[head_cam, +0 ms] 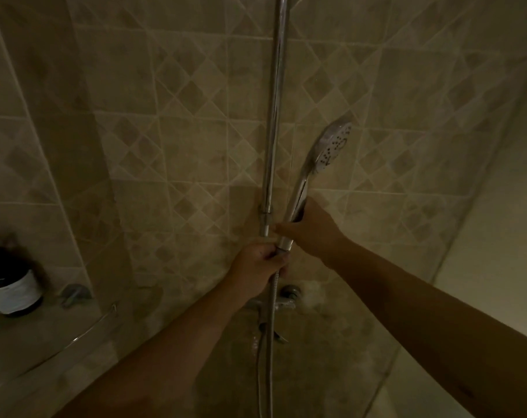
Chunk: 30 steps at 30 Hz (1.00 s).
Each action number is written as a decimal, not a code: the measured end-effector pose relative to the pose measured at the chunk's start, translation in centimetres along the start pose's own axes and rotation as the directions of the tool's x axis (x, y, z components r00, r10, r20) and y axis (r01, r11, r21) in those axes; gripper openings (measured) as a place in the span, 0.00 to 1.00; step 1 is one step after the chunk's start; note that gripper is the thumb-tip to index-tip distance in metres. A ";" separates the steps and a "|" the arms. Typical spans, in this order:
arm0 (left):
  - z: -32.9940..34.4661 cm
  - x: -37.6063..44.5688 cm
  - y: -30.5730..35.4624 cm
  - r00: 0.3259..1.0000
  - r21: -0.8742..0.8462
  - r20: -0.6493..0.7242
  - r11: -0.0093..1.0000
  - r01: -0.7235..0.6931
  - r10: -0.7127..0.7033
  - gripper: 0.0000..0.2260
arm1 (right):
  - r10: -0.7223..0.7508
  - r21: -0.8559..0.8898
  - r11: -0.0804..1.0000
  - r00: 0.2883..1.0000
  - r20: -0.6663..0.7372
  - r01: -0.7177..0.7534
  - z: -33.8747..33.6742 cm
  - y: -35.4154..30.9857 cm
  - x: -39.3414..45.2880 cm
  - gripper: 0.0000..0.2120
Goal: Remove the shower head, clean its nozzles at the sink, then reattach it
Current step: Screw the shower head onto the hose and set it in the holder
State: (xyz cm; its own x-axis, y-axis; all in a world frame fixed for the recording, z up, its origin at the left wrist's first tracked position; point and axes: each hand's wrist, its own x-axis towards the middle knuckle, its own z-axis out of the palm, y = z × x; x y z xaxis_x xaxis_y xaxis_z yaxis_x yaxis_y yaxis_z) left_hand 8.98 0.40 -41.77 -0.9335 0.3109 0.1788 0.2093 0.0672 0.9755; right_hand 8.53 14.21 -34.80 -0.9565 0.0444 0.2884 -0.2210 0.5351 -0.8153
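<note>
- Up in the dim shower, the shower head [331,147] points up and leans a little to the right, with its dotted face turned to the right.
- It sits just beside the tall shiny pole [274,116] that runs up the tiled wall [165,116].
- The right hand [312,227] has its grip closed around the silver handle, with the fingers curled round it from the right.
- The left hand [256,267] is just below, and its grip is closed on the top of the hose [271,312], right where the hose meets the bottom of the handle.
- The two hands are very near each other, almost touching.
- The hose hangs down from the left hand, goes past the tap [283,300] on the wall and runs out the bottom of the view.
- Wet drops or foam show on the wall near the tap.
- Far to the left, a dark bottle [10,285] with a pale label stands on a corner shelf [45,336].
- A small grey thing [75,292] lies on the shelf beside the bottle, too dim to tell what it is.
</note>
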 end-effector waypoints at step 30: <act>-1.1 0.2 -2.0 0.999 -0.107 0.049 0.994 -0.002 0.007 0.09 | -0.148 -0.140 0.978 0.988 0.045 0.153 -0.1 -1.0 0.2 0.19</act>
State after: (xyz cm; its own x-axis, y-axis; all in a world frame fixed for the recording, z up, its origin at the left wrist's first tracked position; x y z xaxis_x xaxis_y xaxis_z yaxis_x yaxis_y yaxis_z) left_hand 8.04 -0.69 -43.58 -0.9166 0.3574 0.1792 0.1785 -0.0351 0.9833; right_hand 8.62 13.76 -33.87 -0.9208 -0.0734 0.3831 -0.3358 0.6487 -0.6830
